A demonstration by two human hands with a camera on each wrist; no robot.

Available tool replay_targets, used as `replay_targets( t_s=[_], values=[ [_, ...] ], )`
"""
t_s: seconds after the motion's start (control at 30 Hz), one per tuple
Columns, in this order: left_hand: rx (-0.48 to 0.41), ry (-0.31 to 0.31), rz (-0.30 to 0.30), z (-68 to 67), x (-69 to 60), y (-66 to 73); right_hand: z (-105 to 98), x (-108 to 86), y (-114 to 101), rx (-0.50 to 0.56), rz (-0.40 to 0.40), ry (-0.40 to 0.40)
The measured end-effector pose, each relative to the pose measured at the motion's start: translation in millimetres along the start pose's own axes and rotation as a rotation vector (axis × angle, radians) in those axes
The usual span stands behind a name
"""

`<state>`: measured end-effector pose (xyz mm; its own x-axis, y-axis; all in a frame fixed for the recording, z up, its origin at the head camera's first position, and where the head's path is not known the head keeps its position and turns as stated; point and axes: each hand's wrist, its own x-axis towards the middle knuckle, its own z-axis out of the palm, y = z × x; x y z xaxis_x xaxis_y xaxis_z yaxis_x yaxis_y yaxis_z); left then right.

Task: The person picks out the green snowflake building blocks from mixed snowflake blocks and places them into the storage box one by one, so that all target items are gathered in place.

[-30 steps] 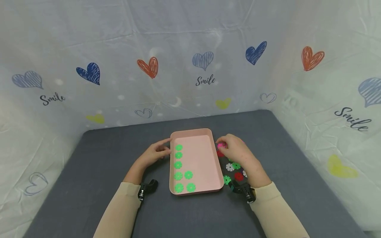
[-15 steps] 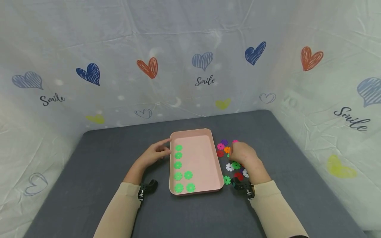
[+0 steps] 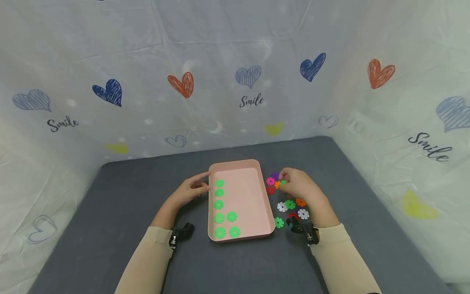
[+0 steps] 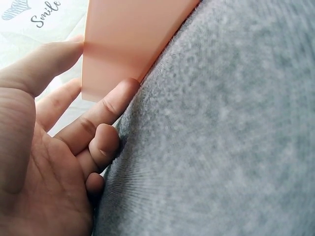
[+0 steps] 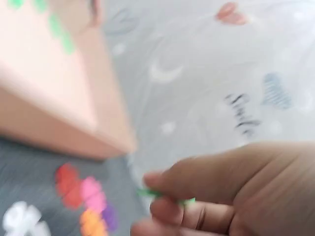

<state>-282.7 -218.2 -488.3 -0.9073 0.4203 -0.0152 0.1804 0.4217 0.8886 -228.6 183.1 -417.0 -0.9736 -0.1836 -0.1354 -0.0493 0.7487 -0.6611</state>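
Observation:
My right hand [image 3: 304, 188] pinches a green snowflake disc [image 5: 145, 192] between thumb and fingers, just above the loose discs right of the tray. The pink tray [image 3: 250, 196] lies on the table with several green snowflake discs [image 3: 219, 204] in it. These form a column along its left side, with two more beside the near end. My left hand [image 3: 187, 192] touches the tray's left wall with its fingertips; in the left wrist view the other fingers are loosely bent by the cloth. Part of the held disc is hidden by my fingers.
Right of the tray lie loose discs: pink [image 3: 270, 181], red [image 3: 270, 190], orange [image 3: 300, 202], white [image 3: 303, 214], purple [image 3: 274, 176] and green [image 3: 279, 222]. Some partly overlap, and my right wrist strap covers others. A dark grey cloth [image 3: 235, 265] covers the table; a printed curtain [image 3: 213, 53] hangs behind.
My right hand has gone from the pink and red discs to the right, down among the pieces, and now lifts with a green disc pinched. My left hand stays at the tray.

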Motion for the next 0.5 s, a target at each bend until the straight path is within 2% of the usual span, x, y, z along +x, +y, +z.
replay_targets(
  t_s=[0.17,0.27,0.4,0.5],
  values=[
    [0.011,0.002,-0.011,-0.3,-2.2,-2.8,-8.1,-9.5,-30.4,0.168,-0.058,0.000],
    [0.016,0.004,-0.007,-1.0,-2.9,-3.8,-4.7,-10.7,-51.3,0.277,-0.099,0.008],
    [0.006,0.000,0.001,-1.3,-2.6,-3.7,17.0,-5.9,-70.3,0.433,-0.154,-0.036],
    [0.002,0.003,0.006,-1.0,-1.1,-2.1,41.5,2.6,-79.3,0.428,-0.175,-0.084]
  ],
)
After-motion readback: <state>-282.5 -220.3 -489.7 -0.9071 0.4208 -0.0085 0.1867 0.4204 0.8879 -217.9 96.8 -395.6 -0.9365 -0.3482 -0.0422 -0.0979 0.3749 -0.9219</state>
